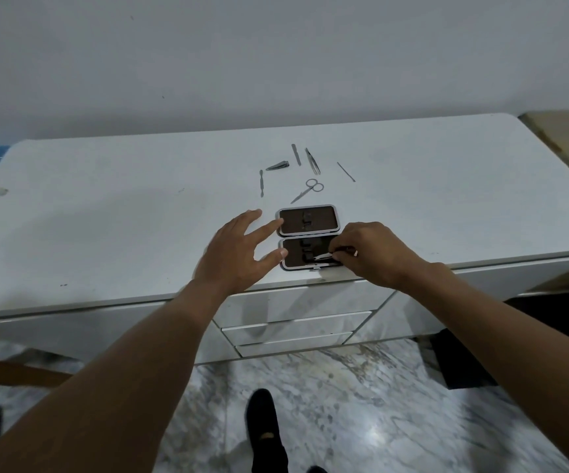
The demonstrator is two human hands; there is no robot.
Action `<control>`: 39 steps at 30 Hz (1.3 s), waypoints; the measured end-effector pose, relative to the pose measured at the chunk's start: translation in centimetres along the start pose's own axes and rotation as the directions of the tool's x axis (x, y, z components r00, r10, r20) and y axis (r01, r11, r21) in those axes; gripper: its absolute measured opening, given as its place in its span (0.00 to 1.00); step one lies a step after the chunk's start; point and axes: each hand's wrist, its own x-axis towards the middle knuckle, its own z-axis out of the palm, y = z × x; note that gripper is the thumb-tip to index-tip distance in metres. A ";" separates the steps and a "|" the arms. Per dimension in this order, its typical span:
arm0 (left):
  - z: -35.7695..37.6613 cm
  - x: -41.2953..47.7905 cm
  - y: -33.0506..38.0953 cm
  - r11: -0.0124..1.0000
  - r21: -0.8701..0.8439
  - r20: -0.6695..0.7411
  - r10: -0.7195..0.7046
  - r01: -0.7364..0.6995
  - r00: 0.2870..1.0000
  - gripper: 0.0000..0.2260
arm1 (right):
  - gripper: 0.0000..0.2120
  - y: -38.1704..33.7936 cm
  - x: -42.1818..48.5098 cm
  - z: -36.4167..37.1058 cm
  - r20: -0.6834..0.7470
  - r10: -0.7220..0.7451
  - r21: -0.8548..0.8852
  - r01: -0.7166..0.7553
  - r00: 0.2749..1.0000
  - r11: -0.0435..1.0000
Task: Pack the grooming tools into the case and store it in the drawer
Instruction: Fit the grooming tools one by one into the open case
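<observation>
An open grooming case (308, 237) lies flat near the front edge of a white dresser top (105, 206). The left hand (233, 256), fingers spread, braces the case at its 9 o'clock side, while the right hand (366, 256) pinches a small metal tool (324, 257) over the near half. Nail clippers (278, 165), scissors (308, 189), tweezers (313, 161) and slim files lie loose toward 12 o'clock.

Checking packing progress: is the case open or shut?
Open: the case lies flat, both dark halves facing up, on the dresser top.
</observation>
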 end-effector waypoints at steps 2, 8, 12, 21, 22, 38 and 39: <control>0.0 0.0 0.0 1.000 0.003 -0.001 -0.001 0.001 1.000 0.26 | 0.06 -0.1 0.2 0.2 0.004 -0.017 0.006 0.017 1.000 1.000; 0.1 0.0 -0.1 1.000 0.005 0.001 -0.002 0.002 1.000 0.26 | 0.06 -0.4 0.5 0.5 0.017 -0.003 0.044 0.002 1.000 0.999; 0.1 0.0 -0.1 1.000 0.004 0.001 -0.001 0.001 1.000 0.26 | 0.06 -0.8 0.9 0.6 0.022 0.011 0.055 -0.012 1.000 0.998; 0.0 -0.1 -0.1 1.000 -0.007 0.000 0.001 -0.001 1.000 0.26 | 0.10 -1.2 1.4 1.0 0.030 0.003 0.095 -0.006 1.000 0.995; 0.0 0.0 -0.1 1.000 -0.005 0.002 0.000 0.001 1.000 0.26 | 0.11 -1.2 1.3 1.0 0.031 0.008 0.096 -0.011 0.999 0.995; -0.1 -0.1 0.0 0.999 0.040 0.027 0.027 -0.028 0.999 0.26 | 0.08 -1.4 3.0 0.0 -0.069 0.116 0.121 -0.107 0.991 0.987; -0.1 -0.2 0.0 0.999 0.041 0.032 0.028 -0.030 0.999 0.26 | 0.08 -1.4 3.9 -0.2 -0.092 0.140 0.121 -0.128 0.986 0.984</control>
